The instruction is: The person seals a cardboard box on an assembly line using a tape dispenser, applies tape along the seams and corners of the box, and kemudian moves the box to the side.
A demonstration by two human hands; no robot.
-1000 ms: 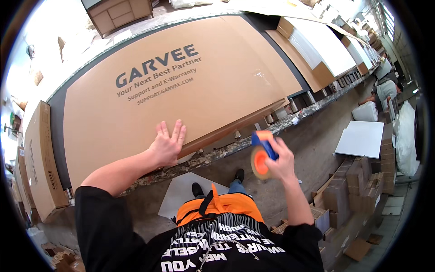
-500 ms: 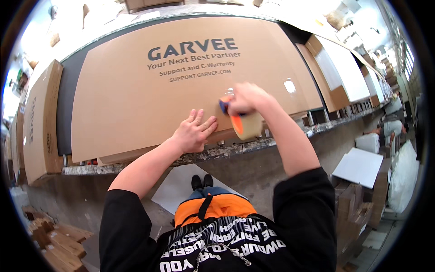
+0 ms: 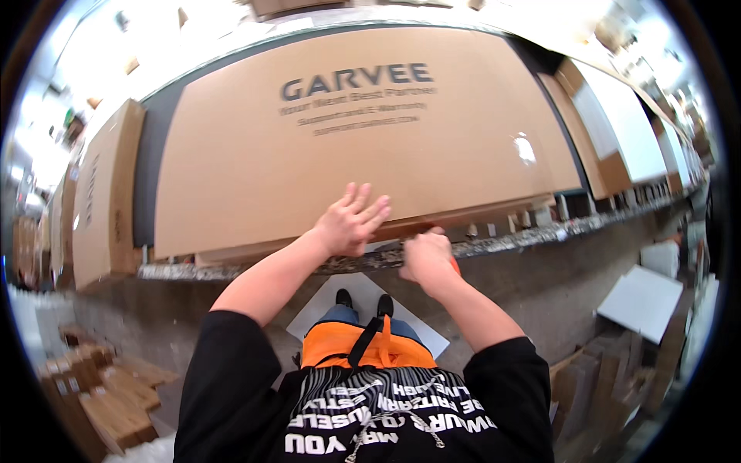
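A large flat brown cardboard box with dark print on top lies in front of me. My left hand rests on its near edge, fingers stretched and spread, holding nothing. To its right, my right hand is closed at the box's near side, just below the top edge. It grips a tape dispenser, of which only a bit of orange shows past the hand. The rest of the dispenser and the tape's end are hidden by the hand.
The box lies on a roller conveyor with a worn front rail. Another brown carton stands on the left, and an open carton with a white panel on the right. A white sheet and flattened cardboard lie low on either side.
My right hand has come down from the box's top to its near side, taking the tape dispenser with it. My left hand stays on the near edge. The whole view has shifted slightly.
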